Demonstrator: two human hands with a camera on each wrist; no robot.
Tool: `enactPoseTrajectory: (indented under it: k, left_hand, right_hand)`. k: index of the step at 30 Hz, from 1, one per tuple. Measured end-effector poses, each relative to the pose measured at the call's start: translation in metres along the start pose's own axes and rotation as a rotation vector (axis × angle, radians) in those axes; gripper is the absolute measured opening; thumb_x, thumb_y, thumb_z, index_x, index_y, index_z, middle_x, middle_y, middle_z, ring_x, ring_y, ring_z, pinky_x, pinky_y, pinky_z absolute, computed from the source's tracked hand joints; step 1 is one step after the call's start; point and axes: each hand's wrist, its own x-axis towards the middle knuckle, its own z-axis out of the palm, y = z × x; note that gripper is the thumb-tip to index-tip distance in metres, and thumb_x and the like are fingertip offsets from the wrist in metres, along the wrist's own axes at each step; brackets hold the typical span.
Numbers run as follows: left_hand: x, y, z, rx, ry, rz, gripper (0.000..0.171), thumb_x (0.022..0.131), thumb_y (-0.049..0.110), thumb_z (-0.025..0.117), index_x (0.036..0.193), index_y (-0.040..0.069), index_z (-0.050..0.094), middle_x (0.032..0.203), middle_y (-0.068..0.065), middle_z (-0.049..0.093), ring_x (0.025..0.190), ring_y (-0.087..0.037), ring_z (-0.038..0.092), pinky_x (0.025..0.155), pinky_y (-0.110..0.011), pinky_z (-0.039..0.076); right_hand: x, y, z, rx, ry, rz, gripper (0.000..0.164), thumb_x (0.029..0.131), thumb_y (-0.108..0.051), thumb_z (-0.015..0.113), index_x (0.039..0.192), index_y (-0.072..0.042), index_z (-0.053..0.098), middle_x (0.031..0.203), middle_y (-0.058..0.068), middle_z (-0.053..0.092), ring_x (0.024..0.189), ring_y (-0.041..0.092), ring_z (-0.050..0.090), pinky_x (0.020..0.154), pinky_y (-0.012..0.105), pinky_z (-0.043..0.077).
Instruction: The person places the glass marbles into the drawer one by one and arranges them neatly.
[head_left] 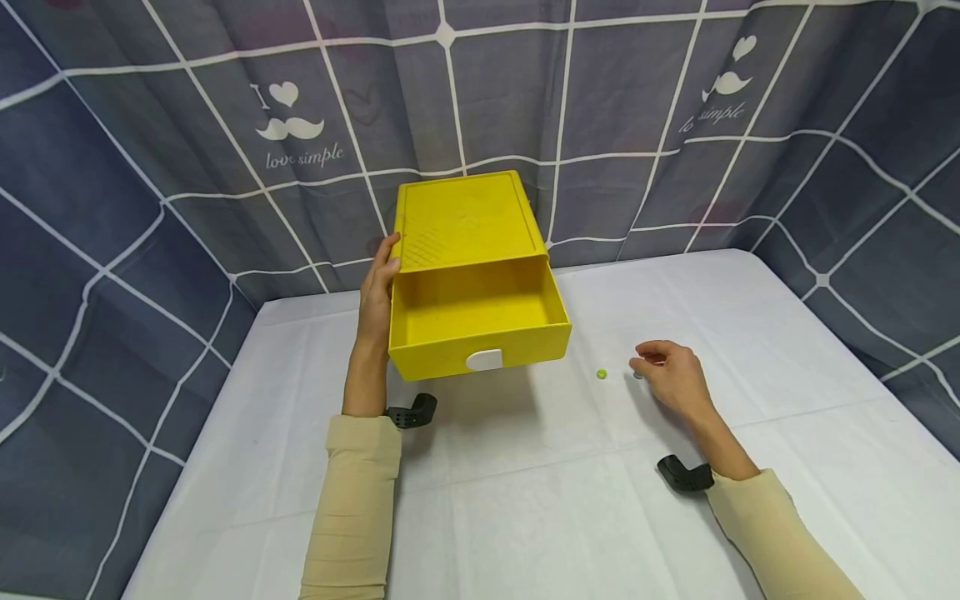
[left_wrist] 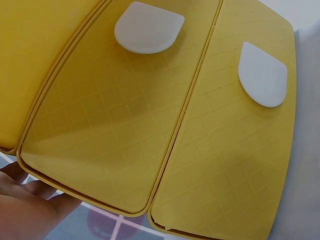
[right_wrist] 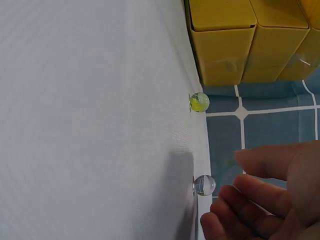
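A yellow drawer cabinet [head_left: 465,217] stands at the back of the table, its top drawer [head_left: 442,357] pulled out and bare inside. My left hand [head_left: 375,302] lies along the cabinet's left side, fingers pointing up toward the back. Two closed drawers with white handles [left_wrist: 150,27] show in the left wrist view. On the cloth to the right of the cabinet lies a marble with yellow-green inside [head_left: 602,374]. Next to it is a clear marble [right_wrist: 204,185]. My right hand [head_left: 672,379] hovers right at the clear marble, thumb and fingers apart.
A white cloth [head_left: 525,517] covers the table. Dark grey curtains with white grid lines [head_left: 495,100] hang behind it and at both sides. Black wrist mounts [head_left: 412,412] sit on both forearms.
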Motion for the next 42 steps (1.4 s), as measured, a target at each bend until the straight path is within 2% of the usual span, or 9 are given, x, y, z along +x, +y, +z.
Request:
enactPoseTrajectory:
  k: [10,20,29,42]
  left_hand:
    - [-0.001,0.001,0.000,-0.006,-0.001,-0.004,0.055,0.100,0.027,0.037,0.153,0.016,0.033,0.156,0.000,0.028,0.136,-0.018,0.032,0.114,-0.042,0.023]
    - [0.000,0.000,0.000,0.004,0.001,-0.010,0.054,0.100,0.028,0.036,0.153,0.017,0.033,0.157,0.001,0.028,0.138,-0.017,0.031,0.115,-0.041,0.022]
    - [0.000,0.001,0.001,-0.023,0.001,-0.004,0.055,0.100,0.027,0.037,0.154,0.016,0.032,0.156,0.000,0.028,0.136,-0.018,0.033,0.114,-0.040,0.024]
    - [0.000,0.000,0.001,-0.051,-0.017,0.009,0.055,0.100,0.026,0.036,0.154,0.015,0.031,0.154,-0.002,0.030,0.132,-0.020,0.035,0.113,-0.041,0.026]
  right_hand:
    - [0.000,0.009,0.003,-0.029,-0.058,0.008,0.029,0.090,-0.005,0.064,0.111,0.014,0.066,0.101,0.027,0.068,0.093,0.042,0.064,0.082,0.052,0.048]
    - [-0.002,0.012,0.004,-0.044,-0.040,0.000,0.027,0.089,-0.004,0.064,0.108,0.014,0.067,0.101,0.029,0.067,0.093,0.044,0.063,0.081,0.054,0.048]
    - [-0.001,0.014,0.004,-0.062,-0.078,0.015,0.026,0.089,-0.004,0.064,0.108,0.013,0.067,0.107,0.030,0.062,0.094,0.042,0.060,0.080,0.053,0.047]
    - [-0.003,0.013,0.004,-0.101,-0.084,-0.024,0.020,0.086,0.000,0.066,0.101,0.013,0.069,0.106,0.029,0.063,0.092,0.040,0.059,0.078,0.052,0.047]
